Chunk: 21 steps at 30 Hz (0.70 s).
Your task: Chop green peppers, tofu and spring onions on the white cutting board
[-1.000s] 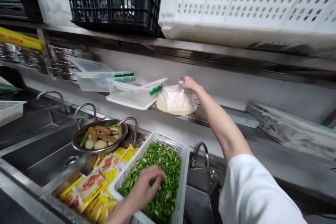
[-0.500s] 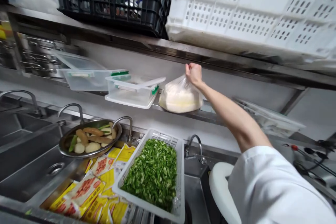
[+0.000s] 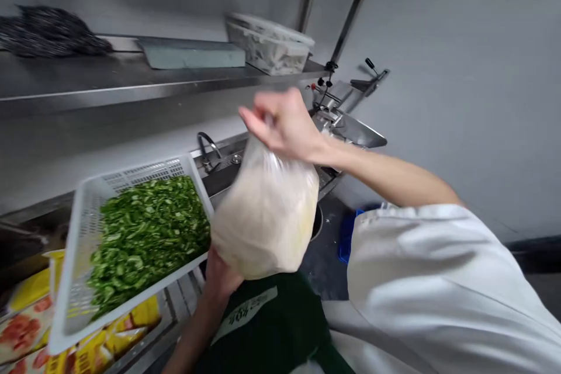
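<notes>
Bag (image 3: 267, 216) hangs nr R edge of tray (image 3: 201, 182), neck gripped in R hand (image 3: 283, 125), not yet set down; L hand (image 3: 221, 273) at underside, part-hidden, grip can't tell.

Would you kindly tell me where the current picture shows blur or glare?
In the head view, the right hand and plastic bag look blurred; there too, pale highlights show near the bag's gathered neck, and the chopped greens look sharper.
</notes>
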Each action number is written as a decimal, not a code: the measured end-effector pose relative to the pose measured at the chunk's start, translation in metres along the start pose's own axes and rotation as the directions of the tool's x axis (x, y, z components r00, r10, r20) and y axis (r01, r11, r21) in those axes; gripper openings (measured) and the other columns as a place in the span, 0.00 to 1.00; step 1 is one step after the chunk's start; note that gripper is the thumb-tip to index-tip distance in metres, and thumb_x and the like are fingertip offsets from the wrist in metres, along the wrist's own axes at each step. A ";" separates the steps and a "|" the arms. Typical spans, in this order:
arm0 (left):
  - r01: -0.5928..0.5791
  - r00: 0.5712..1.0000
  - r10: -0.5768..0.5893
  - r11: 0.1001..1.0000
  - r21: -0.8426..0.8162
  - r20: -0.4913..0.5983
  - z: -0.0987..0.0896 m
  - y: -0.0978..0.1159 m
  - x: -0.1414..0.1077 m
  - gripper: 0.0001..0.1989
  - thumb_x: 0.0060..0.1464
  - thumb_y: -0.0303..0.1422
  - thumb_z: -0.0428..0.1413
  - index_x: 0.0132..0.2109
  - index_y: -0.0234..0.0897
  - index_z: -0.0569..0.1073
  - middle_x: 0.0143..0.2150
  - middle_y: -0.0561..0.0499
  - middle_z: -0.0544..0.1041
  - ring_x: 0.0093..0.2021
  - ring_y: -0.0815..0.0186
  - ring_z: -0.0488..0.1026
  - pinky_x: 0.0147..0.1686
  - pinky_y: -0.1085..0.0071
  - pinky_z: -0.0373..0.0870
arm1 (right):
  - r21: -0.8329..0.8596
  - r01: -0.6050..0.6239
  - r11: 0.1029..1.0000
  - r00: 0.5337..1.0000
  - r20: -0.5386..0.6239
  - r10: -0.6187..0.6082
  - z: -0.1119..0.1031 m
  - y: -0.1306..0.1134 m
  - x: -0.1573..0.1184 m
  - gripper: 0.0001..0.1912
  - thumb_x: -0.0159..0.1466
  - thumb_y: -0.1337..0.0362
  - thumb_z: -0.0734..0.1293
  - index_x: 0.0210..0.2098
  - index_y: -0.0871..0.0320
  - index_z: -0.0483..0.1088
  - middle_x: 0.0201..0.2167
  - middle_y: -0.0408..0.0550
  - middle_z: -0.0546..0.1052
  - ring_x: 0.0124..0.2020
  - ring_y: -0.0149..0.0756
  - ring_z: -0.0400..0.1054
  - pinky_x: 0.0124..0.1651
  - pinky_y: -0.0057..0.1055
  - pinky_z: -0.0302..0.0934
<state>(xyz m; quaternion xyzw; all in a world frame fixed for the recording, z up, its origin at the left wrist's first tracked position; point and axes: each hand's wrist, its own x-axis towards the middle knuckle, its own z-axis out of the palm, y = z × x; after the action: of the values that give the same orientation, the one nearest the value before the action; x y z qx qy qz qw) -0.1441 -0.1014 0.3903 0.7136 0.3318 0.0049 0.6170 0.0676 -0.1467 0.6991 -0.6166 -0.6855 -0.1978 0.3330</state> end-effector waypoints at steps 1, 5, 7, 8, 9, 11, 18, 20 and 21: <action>-0.001 1.000 0.002 0.999 -0.039 0.031 0.026 0.000 0.012 0.30 0.66 0.36 0.36 0.40 0.40 0.84 0.29 0.50 0.81 0.39 0.61 0.81 0.46 0.58 0.80 | 0.049 -0.017 0.999 0.999 0.049 0.015 -0.004 0.012 -0.042 0.24 0.75 0.61 0.61 0.21 0.50 0.55 0.17 0.36 0.60 0.19 0.28 0.53 0.24 0.28 0.53; 0.027 0.994 0.015 0.926 -0.377 0.110 0.138 0.011 0.072 0.39 0.70 0.52 0.31 0.56 0.41 0.83 0.43 0.44 0.86 0.51 0.54 0.82 0.48 0.54 0.81 | 0.047 -0.366 0.929 0.930 0.058 0.363 -0.017 0.088 -0.191 0.26 0.73 0.53 0.61 0.21 0.52 0.54 0.14 0.35 0.55 0.17 0.27 0.46 0.22 0.29 0.45; 0.107 0.985 -0.027 0.864 -0.492 0.168 0.193 0.019 0.108 0.42 0.68 0.56 0.30 0.58 0.40 0.82 0.43 0.43 0.86 0.53 0.48 0.82 0.48 0.49 0.80 | 0.069 -0.523 0.849 0.852 0.032 0.523 -0.024 0.138 -0.250 0.28 0.72 0.49 0.61 0.20 0.53 0.54 0.15 0.36 0.55 0.18 0.26 0.46 0.23 0.29 0.45; 0.146 0.979 -0.048 0.845 -0.515 0.199 0.220 0.023 0.125 0.41 0.68 0.55 0.30 0.57 0.40 0.82 0.43 0.43 0.86 0.53 0.47 0.82 0.47 0.49 0.80 | 0.090 -0.584 0.807 0.811 0.019 0.585 -0.026 0.164 -0.276 0.29 0.72 0.46 0.61 0.19 0.53 0.53 0.15 0.37 0.55 0.19 0.27 0.46 0.24 0.29 0.45; 0.179 0.972 -0.071 0.836 -0.518 0.222 0.247 0.027 0.142 0.40 0.68 0.53 0.30 0.58 0.40 0.81 0.43 0.44 0.86 0.52 0.47 0.82 0.46 0.49 0.80 | 0.112 -0.633 0.766 0.772 0.013 0.636 -0.029 0.190 -0.298 0.30 0.72 0.44 0.61 0.19 0.53 0.53 0.15 0.37 0.55 0.19 0.27 0.46 0.24 0.29 0.45; 0.221 0.964 -0.116 0.848 -0.482 0.239 0.297 0.037 0.172 0.39 0.69 0.50 0.29 0.61 0.40 0.79 0.46 0.46 0.86 0.50 0.50 0.83 0.44 0.52 0.80 | 0.157 -0.698 0.698 0.709 0.016 0.705 -0.032 0.241 -0.334 0.32 0.71 0.41 0.60 0.18 0.53 0.52 0.15 0.38 0.55 0.20 0.28 0.46 0.24 0.29 0.45; 0.330 0.934 -0.252 0.880 -0.341 0.255 0.415 0.063 0.260 0.37 0.75 0.40 0.23 0.67 0.30 0.70 0.55 0.40 0.82 0.51 0.56 0.80 0.39 0.62 0.76 | 0.279 -0.746 0.605 0.662 0.213 0.719 -0.026 0.393 -0.393 0.34 0.68 0.37 0.58 0.18 0.52 0.45 0.17 0.37 0.49 0.22 0.27 0.43 0.27 0.29 0.42; 0.387 0.919 -0.307 0.820 -0.422 0.246 0.431 0.064 0.284 0.33 0.76 0.38 0.27 0.68 0.30 0.69 0.58 0.39 0.80 0.53 0.56 0.78 0.40 0.63 0.76 | 0.279 -0.733 0.621 0.680 0.307 0.665 -0.019 0.427 -0.405 0.33 0.69 0.40 0.58 0.18 0.52 0.44 0.17 0.37 0.49 0.22 0.27 0.44 0.28 0.29 0.43; 0.405 0.914 -0.330 0.789 -0.461 0.237 0.437 0.064 0.296 0.30 0.76 0.38 0.30 0.70 0.32 0.67 0.61 0.38 0.78 0.54 0.56 0.78 0.41 0.63 0.76 | 0.270 -0.727 0.631 0.685 0.348 0.640 -0.014 0.442 -0.410 0.32 0.69 0.42 0.58 0.18 0.52 0.44 0.17 0.37 0.49 0.22 0.28 0.45 0.28 0.29 0.44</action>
<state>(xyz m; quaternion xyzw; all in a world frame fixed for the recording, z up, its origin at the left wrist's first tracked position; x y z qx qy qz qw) 0.2990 -0.3438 0.2236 0.4485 0.4061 -0.0811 0.7920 0.5101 -0.3777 0.3600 -0.7701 -0.4550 0.1527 0.4202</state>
